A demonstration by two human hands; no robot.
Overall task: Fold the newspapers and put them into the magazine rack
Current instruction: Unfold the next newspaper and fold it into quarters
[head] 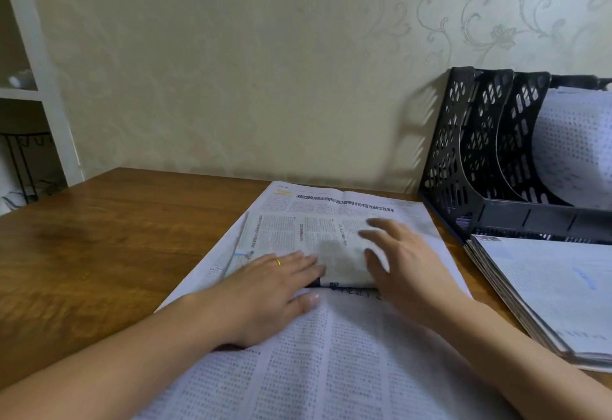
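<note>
Head view: both hands, left (271, 282) and right (402, 260), lie flat and apart on the folded newspaper (311, 237) mid-table (thin, limp, tearable), probably best gripped along its creased edge.

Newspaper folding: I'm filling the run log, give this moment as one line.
stage: folding | left hand: flat on folded newspaper | right hand: open over it | magazine rack: one paper inside | stack: waiting

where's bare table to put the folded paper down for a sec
Bare wood lies left of the open newspaper, from the left hand out to the table edge and back to the wall. The right side is crowded: the rack stands against the wall, the stack lies before it, and the right hand is over the paper.
</note>
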